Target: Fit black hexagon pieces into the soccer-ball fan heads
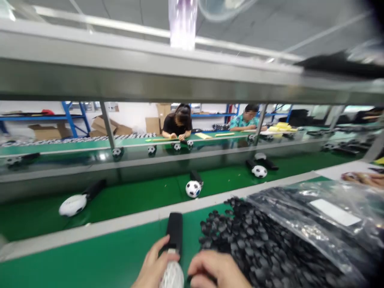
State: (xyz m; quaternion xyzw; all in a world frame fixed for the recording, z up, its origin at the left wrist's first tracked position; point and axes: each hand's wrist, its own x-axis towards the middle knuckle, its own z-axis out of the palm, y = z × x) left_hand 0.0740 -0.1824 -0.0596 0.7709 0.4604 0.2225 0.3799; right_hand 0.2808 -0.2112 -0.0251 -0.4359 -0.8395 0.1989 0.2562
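My left hand (154, 264) is closed around an item with a white round head (173, 276) and a flat black handle (175, 230). The handle points away from me over the green work surface. Close by on the right, my right hand (217, 268) has curled fingers, with a bit of a small black piece showing at the fingertips. Beside it spreads a large heap of small black round pieces (252, 236). Part of the white head is cut off by the bottom edge of the view.
Beyond the grey rail, a green conveyor (156, 188) carries football-patterned balls (193, 189) with black handles and a white oval one (73, 205). A clear plastic bag (318, 216) lies over the heap. A shelf beam (150, 72) crosses overhead. Two people (177, 124) sit opposite.
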